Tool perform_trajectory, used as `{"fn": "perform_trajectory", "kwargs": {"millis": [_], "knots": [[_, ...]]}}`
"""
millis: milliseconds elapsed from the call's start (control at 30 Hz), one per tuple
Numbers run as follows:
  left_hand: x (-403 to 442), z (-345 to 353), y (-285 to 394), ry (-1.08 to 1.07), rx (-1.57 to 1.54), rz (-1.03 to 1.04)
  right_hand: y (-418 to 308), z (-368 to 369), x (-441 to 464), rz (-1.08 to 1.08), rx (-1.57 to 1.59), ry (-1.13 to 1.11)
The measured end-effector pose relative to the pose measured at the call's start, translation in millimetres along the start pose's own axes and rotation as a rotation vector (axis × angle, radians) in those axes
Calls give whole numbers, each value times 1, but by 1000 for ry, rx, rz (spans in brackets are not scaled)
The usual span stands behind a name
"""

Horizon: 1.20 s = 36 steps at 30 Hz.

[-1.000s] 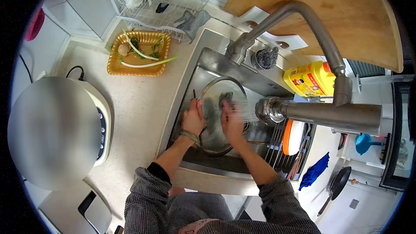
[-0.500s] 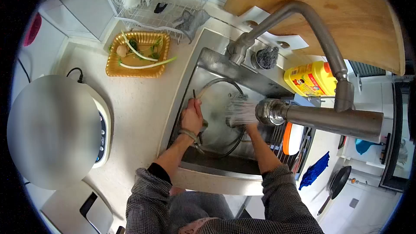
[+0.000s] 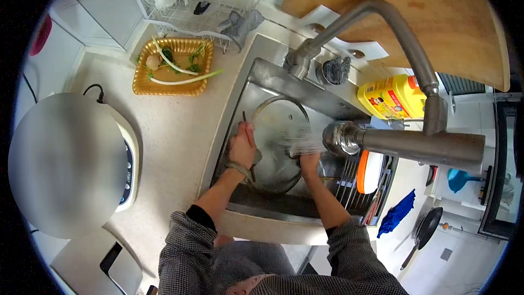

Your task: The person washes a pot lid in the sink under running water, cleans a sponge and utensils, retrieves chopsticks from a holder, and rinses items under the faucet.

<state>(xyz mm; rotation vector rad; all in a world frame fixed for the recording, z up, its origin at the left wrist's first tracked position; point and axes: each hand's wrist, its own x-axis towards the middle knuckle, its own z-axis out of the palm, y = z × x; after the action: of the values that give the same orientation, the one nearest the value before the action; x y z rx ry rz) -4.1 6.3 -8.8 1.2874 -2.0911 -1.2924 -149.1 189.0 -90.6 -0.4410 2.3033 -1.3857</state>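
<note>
A round glass pot lid (image 3: pixel 275 172) with a dark rim lies in the steel sink, wet under the faucet's spray. My left hand (image 3: pixel 242 146) is closed at the lid's left edge, and a thin dark piece sticks out above the fist. On the lid's right side, my right hand (image 3: pixel 310 164) is under the water stream. Spray and the angle hide its fingers. The faucet head (image 3: pixel 342 138) points left and sends water across the lid.
Left of the sink (image 3: pixel 226 125), a gold tray (image 3: pixel 141 84) holds scallions and herbs. A rice cooker (image 3: pixel 131 169) stands farther left. A yellow bottle (image 3: pixel 390 98), scouring pad (image 3: pixel 337 71) and drying rack (image 3: pixel 349 177) are on the right.
The lid has tilted or turned, so its glass shows more fully. My right hand has shifted slightly left and is more visible. My left hand stays nearly in place.
</note>
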Motion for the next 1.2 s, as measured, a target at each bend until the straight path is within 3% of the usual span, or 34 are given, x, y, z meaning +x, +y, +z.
{"fn": "perform_trajectory", "kwargs": {"millis": [33, 133, 167, 200, 267, 333, 367, 467, 500, 600, 667, 733, 867, 933, 1167, 1200], "knots": [[0, 0, -1, 3, 5, -25, 11, 1, 4, -93, -17, 28], [2, -2, 0, -35, -61, -18, 23, -10, -8, -72, -223, 81], [3, -2, 1, -32, -65, -13, 18, -25, -1, 135, -450, -2], [1, -2, -1, -30, -73, 9, 7, -32, -2, 131, -450, -1], [3, -1, -4, -20, -80, 35, -6, -40, -1, 9, -813, 80], [3, 2, -6, -4, -155, 71, 15, -51, 15, 115, -888, 149], [2, 1, -5, -6, -153, 70, 27, -60, 30, 37, -891, -32], [5, -1, -2, -106, -139, 158, 59, -71, 55, 50, -917, -265], [6, 1, -4, -138, -135, 149, 31, -67, 52, 241, -425, -157], [6, 4, -8, -132, -133, 168, 72, -77, 67, 122, -333, -85], [8, 5, -9, -94, -138, 196, 13, -80, 44, -15, 64, 122], [8, 8, -10, -76, -138, 78, -9, -92, 21, 36, 140, 111], [5, 8, -5, -3, -183, 138, -57, -109, -21, 6, 288, 114], [4, 7, -3, -109, -277, 82, -73, -111, -38, 12, 269, 178], [2, 18, -14, -187, -323, 35, -104, -121, -73, 4, 319, 226], [4, 18, -17, -231, -380, -67, -111, -118, -75, 3, 319, 228]]}}
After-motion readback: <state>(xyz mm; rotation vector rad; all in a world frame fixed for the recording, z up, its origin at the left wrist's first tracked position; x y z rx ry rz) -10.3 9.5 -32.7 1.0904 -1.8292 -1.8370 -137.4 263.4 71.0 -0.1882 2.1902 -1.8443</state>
